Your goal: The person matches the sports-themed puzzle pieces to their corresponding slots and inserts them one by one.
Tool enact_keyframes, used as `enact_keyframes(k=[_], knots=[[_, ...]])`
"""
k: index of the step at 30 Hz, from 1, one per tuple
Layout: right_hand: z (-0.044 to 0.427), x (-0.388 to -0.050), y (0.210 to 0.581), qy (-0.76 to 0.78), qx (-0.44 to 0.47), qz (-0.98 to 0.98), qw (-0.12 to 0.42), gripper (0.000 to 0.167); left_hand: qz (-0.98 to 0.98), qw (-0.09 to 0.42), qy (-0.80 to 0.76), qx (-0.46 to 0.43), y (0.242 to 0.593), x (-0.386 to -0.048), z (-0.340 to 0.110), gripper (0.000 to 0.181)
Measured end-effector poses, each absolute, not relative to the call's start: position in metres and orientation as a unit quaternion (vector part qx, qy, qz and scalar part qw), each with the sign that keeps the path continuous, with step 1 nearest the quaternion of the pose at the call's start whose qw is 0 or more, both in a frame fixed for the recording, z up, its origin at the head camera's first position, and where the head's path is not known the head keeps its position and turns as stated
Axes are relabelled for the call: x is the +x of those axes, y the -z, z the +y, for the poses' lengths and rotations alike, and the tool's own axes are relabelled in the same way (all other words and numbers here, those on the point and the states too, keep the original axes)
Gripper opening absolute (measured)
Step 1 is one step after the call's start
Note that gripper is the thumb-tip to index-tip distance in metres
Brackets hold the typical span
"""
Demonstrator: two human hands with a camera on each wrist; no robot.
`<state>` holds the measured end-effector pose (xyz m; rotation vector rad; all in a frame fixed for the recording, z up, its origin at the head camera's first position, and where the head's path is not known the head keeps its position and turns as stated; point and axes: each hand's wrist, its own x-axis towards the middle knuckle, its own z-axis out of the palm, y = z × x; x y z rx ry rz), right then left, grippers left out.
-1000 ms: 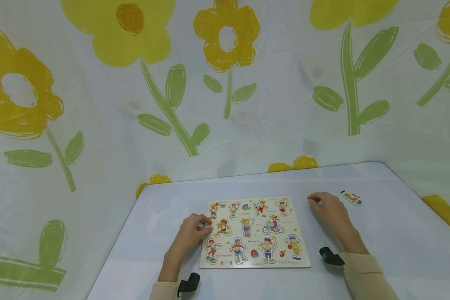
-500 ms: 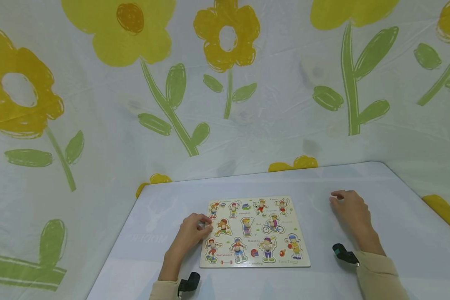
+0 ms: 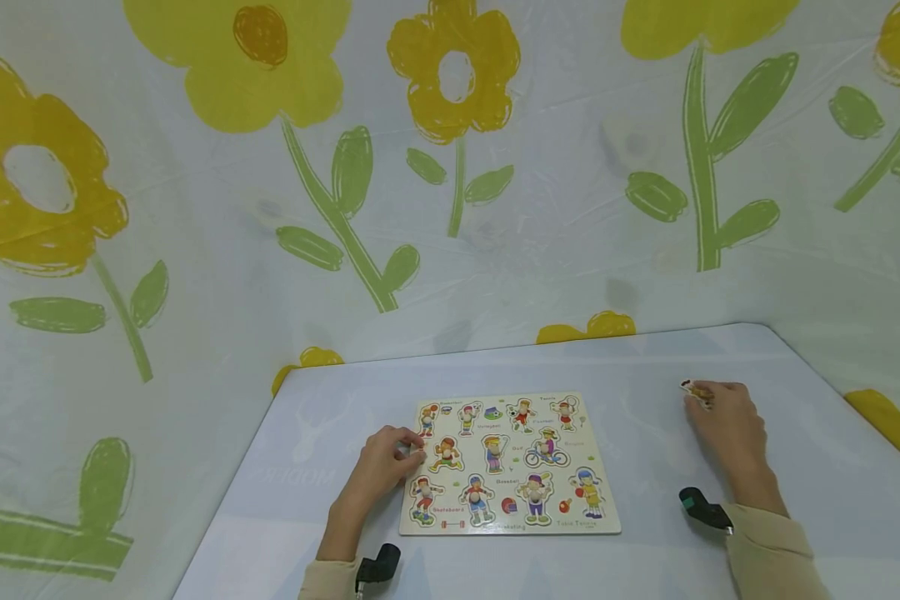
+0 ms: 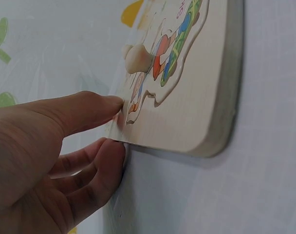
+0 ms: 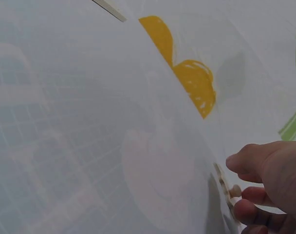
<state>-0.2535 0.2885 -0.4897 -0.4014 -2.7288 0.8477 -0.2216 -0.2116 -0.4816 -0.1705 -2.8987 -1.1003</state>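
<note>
A pale wooden peg puzzle board (image 3: 562, 483) lies on the table, carrying several figure pieces in sports poses. At its left edge my left hand (image 3: 382, 460) holds the board; in the left wrist view the thumb lies over the rim and the curled fingers are at the edge below. Beyond the board's right side, my right hand (image 3: 729, 427) reaches over a loose figure piece (image 3: 696, 390) and hides part of it. In the right wrist view, the piece's round knob (image 5: 235, 191) sits between thumb and fingers, with a gap at the thumb.
The white table (image 3: 330, 500) has its back edge against a curtain (image 3: 555, 208) printed with yellow flowers. A black wrist camera (image 3: 378, 567) sits on the left wrist and another wrist camera (image 3: 705, 508) on the right.
My right hand has moved rightward from beside the board to the loose figure piece, now partly covering it. The piece shows no clear shift. My left hand has stayed at the board's edge.
</note>
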Motion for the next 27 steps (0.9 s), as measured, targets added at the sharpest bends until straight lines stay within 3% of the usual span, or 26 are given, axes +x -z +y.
enact_keyframes(k=[18, 27], knots=[[0.2928, -0.2478, 0.4848, -0.268, -0.122, -0.95, 0.105, 0.05, -0.93, 0.024, 0.359, -0.07, 0.4845, -0.2223, -0.2133, 0.015], [0.2921, -0.2445, 0.486, -0.284, -0.119, -0.941, 0.139, 0.027, -0.931, 0.025, 0.359, -0.065, 0.4846, -0.2219, -0.2131, 0.015]])
